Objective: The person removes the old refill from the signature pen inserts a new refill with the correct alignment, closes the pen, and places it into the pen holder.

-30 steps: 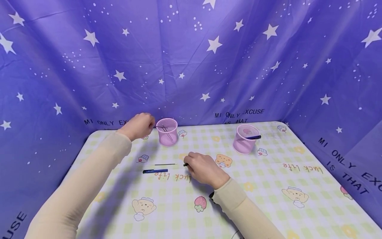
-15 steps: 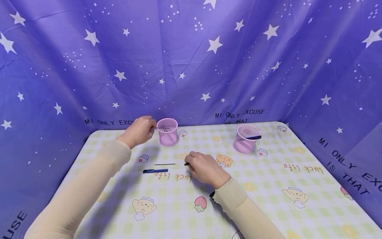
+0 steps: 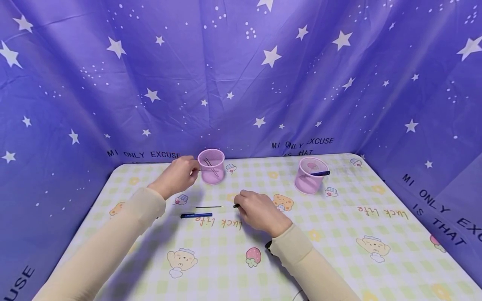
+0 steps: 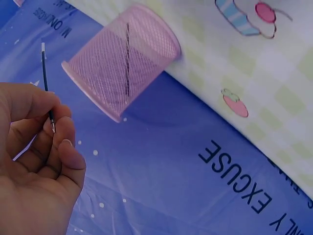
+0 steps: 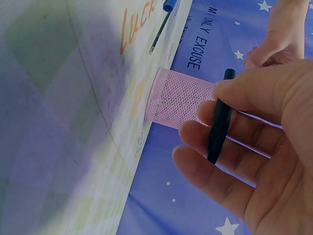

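My left hand [image 3: 176, 175] pinches a thin dark pen refill [image 4: 45, 71] between thumb and fingers; in the head view it overlaps the front of the left pink mesh cup [image 3: 206, 176]. Two thin dark sticks like refills lean inside that cup. Low over the middle of the table, my right hand [image 3: 257, 211] holds a short black pen part [image 5: 222, 122], ribbed at one end, across its fingers. To that hand's left lie another refill [image 3: 209, 207] and, nearer me, a blue pen barrel [image 3: 196, 215] with a dark end.
At the back right stands a second pink mesh cup [image 3: 306, 184], with a dark blue pen piece [image 3: 320, 173] leaning over its rim. A patterned cloth covers the table [image 3: 331, 259]. Purple starry curtains [image 3: 241, 75] enclose its back and sides.
My left hand has come down and towards me, bringing the refill from over the left cup's rim to in front of its side. My right hand has hardly moved.
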{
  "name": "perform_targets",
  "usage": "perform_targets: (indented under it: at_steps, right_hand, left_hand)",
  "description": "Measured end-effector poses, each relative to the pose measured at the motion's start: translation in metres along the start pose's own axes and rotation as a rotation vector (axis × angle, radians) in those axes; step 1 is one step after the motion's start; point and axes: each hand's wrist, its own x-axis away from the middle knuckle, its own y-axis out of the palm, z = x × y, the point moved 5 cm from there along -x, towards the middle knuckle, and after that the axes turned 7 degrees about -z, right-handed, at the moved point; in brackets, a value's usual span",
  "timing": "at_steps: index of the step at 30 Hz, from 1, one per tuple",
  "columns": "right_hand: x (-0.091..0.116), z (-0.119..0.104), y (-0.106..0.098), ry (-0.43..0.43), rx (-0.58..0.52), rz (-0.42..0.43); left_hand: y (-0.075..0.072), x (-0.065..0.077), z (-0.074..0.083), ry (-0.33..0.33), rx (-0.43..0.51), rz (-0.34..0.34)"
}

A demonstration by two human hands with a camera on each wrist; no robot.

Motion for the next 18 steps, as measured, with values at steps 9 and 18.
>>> perform_targets:
  at_steps: [9,18]
  right_hand:
    - [0.000,0.000,-0.001,0.009,-0.004,-0.009]
    - [0.001,0.004,-0.005,0.032,-0.014,0.000]
  left_hand:
    - [0.010,0.011,0.009,0.000,0.071,0.014]
    - [0.023,0.021,0.020,0.073,0.074,0.096]
